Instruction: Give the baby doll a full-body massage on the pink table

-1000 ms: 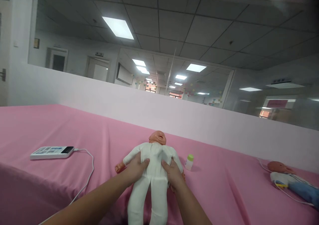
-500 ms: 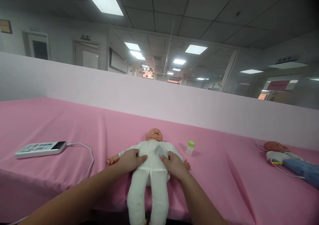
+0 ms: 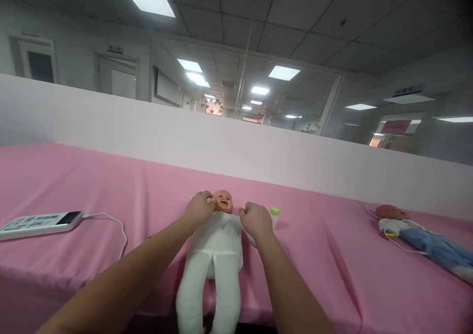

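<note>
The doll (image 3: 217, 239) lies on its back on the pink-covered desk (image 3: 314, 280), with its legs (image 3: 227, 292) toward us, and they look like they poke past the near edge. Our left hand (image 3: 201, 207) is curled right by the doll's head (image 3: 223, 201). Our right hand (image 3: 255, 219) is curled just below the head, on the doll's other side. We can't tell if either grip has hold of the doll, because we can't see all the fingers. If we tug toward us, the doll could slide off, since its feet seem to have no desk under them. If one hand pulls harder, the doll might twist. The bottle (image 3: 274, 217) is just past our right hand, on that side of the doll, so a wide swing could tip it. Left of the doll, well apart, the box (image 3: 40, 224) has a wire (image 3: 111, 216) that goes out of sight behind our left arm (image 3: 136, 260). If the arm catches it, the box could get dragged.
</note>
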{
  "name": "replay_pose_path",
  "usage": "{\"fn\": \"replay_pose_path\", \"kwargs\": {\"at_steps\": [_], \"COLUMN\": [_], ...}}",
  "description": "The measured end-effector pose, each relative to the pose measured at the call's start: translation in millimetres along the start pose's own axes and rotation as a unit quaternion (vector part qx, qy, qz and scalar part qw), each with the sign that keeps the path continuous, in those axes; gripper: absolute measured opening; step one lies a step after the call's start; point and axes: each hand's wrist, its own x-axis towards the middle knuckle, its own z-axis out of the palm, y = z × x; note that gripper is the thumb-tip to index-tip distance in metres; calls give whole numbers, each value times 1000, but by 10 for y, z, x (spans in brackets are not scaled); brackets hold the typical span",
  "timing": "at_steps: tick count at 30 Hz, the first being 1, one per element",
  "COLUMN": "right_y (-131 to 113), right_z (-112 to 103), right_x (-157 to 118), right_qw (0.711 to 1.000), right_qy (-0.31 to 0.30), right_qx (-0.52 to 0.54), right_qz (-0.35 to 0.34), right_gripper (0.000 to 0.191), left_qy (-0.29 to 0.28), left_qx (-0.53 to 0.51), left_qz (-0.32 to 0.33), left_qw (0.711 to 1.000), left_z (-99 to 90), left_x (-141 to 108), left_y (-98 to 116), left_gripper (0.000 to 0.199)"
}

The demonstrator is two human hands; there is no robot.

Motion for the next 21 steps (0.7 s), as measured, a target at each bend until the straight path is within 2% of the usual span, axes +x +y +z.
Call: {"fn": "replay_pose_path", "kwargs": {"at_steps": [5,7,10,12,14,16,18,21], "right_y": [144,305,584,719,759,694,549,297], "right_z": [194,243,229,185,158,182,259,425], "right_x": [194,204,184,168,160,158,156,154], "right_qw": [1000,999,994,988,981,975,965,943], "right_qy": [7,-9,-14,11,62,120,154,148], "right_qx": [-4,20,42,43,67,127,201,297], "right_qz": [30,40,100,149,169,140,71,-38], "right_gripper": [17,18,19,15,14,24,33,42], "left_qy": [14,10,9,14,11,7,7,11], "left_qx": [-30,-16,35,48,43,38,37,39], "left_qz": [-2,18,42,43,30,19,21,54], "left_qw": [999,1000,998,998,999,999,999,998], "left_z": [314,448,597,640,648,639,632,642], "left_x": [249,245,169,121,96,86,73,38], "left_y": [123,135,106,77,59,57,67,85], "left_gripper": [46,48,53,55,58,63,65,61]}}
